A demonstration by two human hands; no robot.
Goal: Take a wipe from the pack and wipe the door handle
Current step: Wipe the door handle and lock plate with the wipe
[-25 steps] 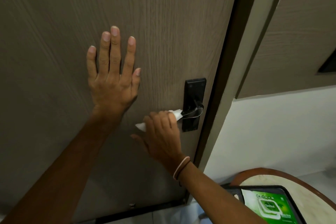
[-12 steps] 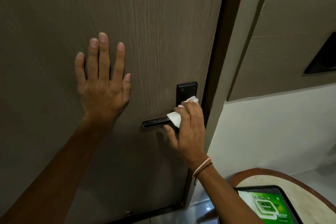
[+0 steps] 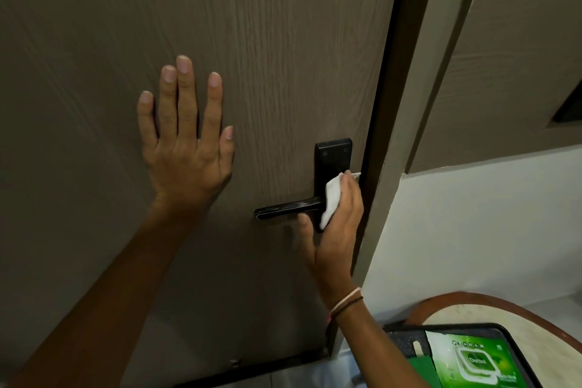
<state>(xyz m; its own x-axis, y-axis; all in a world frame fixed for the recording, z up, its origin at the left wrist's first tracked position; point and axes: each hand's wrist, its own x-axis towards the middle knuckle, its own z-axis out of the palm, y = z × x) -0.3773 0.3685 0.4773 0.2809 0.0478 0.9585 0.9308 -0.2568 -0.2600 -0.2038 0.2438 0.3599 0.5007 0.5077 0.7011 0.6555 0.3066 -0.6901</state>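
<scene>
A black lever door handle point(image 3: 288, 209) on a black backplate point(image 3: 333, 156) is fixed near the right edge of the brown door point(image 3: 283, 41). My right hand point(image 3: 338, 230) presses a folded white wipe point(image 3: 330, 198) against the lower part of the backplate, where the lever joins it. My left hand point(image 3: 185, 142) lies flat on the door, fingers spread, to the left of the handle. The green wipe pack point(image 3: 472, 362) lies in a black tray at the bottom right.
The door frame point(image 3: 406, 123) runs right beside the backplate. A round table point(image 3: 541, 321) with a brown rim holds the black tray point(image 3: 516, 353) at the bottom right. A white wall with a brown panel point(image 3: 519, 72) fills the right.
My right hand slid the wipe from the lever's middle rightward onto the backplate, baring the lever. My left hand stays flat on the door.
</scene>
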